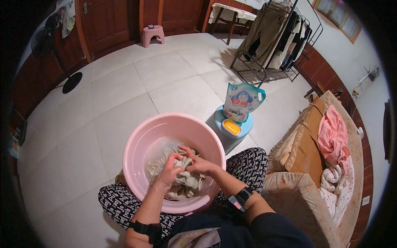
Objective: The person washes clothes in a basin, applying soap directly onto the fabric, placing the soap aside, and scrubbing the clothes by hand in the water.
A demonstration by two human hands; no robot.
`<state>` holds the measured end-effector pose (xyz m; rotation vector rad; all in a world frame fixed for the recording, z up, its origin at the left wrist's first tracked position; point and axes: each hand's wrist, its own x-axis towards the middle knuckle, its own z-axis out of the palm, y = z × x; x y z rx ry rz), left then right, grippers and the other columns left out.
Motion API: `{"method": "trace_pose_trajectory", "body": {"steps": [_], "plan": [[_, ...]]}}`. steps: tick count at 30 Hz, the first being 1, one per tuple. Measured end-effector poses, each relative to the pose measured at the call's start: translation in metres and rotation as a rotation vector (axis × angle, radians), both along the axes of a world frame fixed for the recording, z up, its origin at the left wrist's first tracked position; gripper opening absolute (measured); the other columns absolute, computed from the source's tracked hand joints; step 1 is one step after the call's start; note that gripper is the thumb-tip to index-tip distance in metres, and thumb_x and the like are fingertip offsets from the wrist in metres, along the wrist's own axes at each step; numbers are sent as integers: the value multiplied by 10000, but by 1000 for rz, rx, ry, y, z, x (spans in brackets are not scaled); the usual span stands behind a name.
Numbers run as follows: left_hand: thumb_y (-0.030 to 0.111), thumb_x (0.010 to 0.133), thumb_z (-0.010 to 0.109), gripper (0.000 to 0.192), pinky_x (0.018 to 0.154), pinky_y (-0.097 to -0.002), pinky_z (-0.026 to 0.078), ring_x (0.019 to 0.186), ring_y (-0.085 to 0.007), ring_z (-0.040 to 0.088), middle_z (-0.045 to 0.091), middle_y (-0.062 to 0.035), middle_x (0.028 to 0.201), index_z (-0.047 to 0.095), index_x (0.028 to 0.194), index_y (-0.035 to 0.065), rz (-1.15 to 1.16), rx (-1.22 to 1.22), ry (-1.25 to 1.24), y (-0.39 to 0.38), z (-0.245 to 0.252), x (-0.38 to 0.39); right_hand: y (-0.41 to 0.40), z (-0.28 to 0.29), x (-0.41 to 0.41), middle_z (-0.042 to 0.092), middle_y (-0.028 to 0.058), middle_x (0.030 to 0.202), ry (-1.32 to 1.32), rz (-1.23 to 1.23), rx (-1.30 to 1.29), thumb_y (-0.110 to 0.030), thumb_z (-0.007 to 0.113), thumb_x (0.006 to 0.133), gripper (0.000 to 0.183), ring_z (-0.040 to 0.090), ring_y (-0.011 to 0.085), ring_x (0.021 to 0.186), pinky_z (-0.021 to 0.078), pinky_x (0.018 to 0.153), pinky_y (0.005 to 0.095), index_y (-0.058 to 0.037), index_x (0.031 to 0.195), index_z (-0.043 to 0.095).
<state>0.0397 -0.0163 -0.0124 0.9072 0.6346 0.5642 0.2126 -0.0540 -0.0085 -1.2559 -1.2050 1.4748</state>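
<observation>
A large pink plastic basin (139,136) stands between my knees with cloudy water (162,145) in its bottom. Wet, light grey-beige cloth (187,179) is bunched in it. My left hand (170,172) grips a fold of this cloth from the left. From the right, my right hand (198,162) pinches the same bunch, its index finger raised towards the far side. The two hands are close together over the middle of the basin. Part of the cloth is hidden beneath them, and I cannot tell what garment it is.
Beyond the basin's right rim, a blue stool (218,124) bears a detergent pouch (243,102) and a yellow soap bar (232,127) in a dish. A cushioned sofa (297,198) with a pink cloth (332,136) stands at right. Farther off are a clothes rack (263,69) and a pink stool (152,34).
</observation>
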Motion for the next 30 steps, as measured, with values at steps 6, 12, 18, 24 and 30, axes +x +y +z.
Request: {"method": "trace_pose_trajectory", "body": {"steps": [6,12,18,24,30], "plan": [[6,697,609,538,853,-330,433,1002,-213,526,509,-114,1068,366,1174,68,-3,916,279,4,-6,4,18,30,14,500,64,1181,92,298,-243,47,622,719,654,582,139,936,555,698,292,-62,1332,420],[57,736,728,729,798,-437,489,908,-361,633,610,-211,1058,265,1296,105,235,773,553,-1,7,8,37,64,-9,574,96,1001,-257,222,-149,-220,729,793,552,608,153,755,545,591,279,-24,1246,482],[-28,674,721,818,855,-347,496,1089,-239,531,504,-158,1184,225,1317,66,277,858,365,-4,13,13,44,11,6,591,74,794,-253,6,-104,-200,756,762,444,581,128,630,497,483,259,-10,1103,545],[131,764,699,663,776,-381,521,1069,-246,536,535,-170,1048,270,1263,53,316,193,246,4,-2,4,60,28,7,625,103,774,-436,-417,262,-65,653,685,229,584,207,649,472,616,318,-24,895,571],[520,959,386,428,764,-396,524,893,-254,610,597,-126,1039,463,1222,191,226,590,-277,20,-23,11,16,69,-71,533,128,831,-469,-96,724,12,551,635,204,534,301,833,447,761,387,-30,835,542]]}}
